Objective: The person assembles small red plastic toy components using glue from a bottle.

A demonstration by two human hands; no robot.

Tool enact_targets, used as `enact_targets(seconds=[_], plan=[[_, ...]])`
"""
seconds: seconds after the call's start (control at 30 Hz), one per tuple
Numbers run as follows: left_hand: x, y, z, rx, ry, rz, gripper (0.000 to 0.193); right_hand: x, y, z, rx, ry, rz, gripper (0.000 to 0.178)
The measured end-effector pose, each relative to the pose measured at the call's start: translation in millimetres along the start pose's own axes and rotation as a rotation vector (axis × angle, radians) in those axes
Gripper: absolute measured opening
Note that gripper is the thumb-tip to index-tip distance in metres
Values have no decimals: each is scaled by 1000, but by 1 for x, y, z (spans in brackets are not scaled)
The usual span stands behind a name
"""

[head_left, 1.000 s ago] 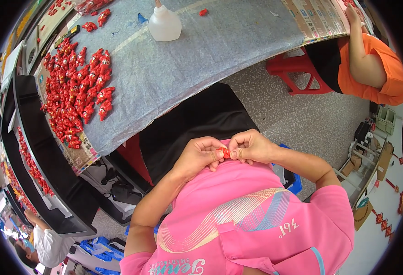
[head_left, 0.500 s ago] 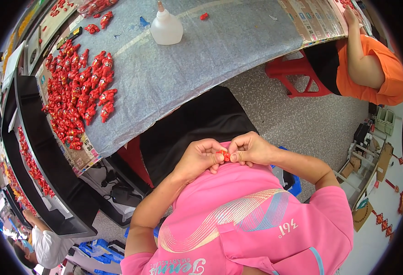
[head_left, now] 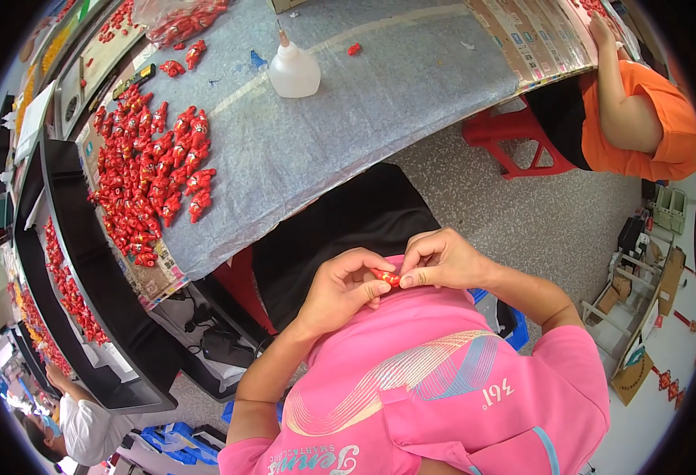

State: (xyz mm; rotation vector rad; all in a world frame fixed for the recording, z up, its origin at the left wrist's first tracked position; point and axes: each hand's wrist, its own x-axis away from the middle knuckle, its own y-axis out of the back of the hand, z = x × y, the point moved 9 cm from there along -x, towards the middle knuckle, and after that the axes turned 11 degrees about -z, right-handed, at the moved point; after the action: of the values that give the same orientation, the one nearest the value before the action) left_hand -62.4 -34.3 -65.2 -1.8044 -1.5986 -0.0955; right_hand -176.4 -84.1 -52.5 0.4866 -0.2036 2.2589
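Observation:
Close in front of my pink shirt, a small red toy figure (head_left: pixel 386 277) is pinched between my two hands. My left hand (head_left: pixel 346 288) is closed, thumb and fingertips on one end of the figure. At the other end, my right hand (head_left: pixel 444 260) grips it between thumb and forefinger. Fingertips cover part of the figure, so its details are hard to make out. A large pile of similar red figures (head_left: pixel 146 166) lies on the table's left side. One red piece (head_left: pixel 354 49) rests by itself farther back on the cloth.
A blue-grey cloth covers the table (head_left: pixel 284 150). A translucent squeeze bottle (head_left: pixel 294 71) with a thin nozzle stands on it. Black racks (head_left: pixel 94 261) holding red pieces are at left. A person in orange (head_left: pixel 652 119) works at right near a red stool (head_left: pixel 514 142); another person sits lower left.
The red figure has turned in my fingers and now shows more of its length. My view has shifted slightly, so the table and its contents appear lower and farther right.

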Motion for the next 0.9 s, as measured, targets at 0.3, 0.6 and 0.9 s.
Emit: enact_targets(seconds=[0.3,0.6,0.9], plan=[[8,3,-30,-51,-208,-80,23,-5,7,34,78,75,-109,14],[7,7,-31,-58,-235,-151,28,-1,7,42,143,186,-180,16],[5,9,-28,14,-226,-208,24,-4,5,31,53,69,-220,25]])
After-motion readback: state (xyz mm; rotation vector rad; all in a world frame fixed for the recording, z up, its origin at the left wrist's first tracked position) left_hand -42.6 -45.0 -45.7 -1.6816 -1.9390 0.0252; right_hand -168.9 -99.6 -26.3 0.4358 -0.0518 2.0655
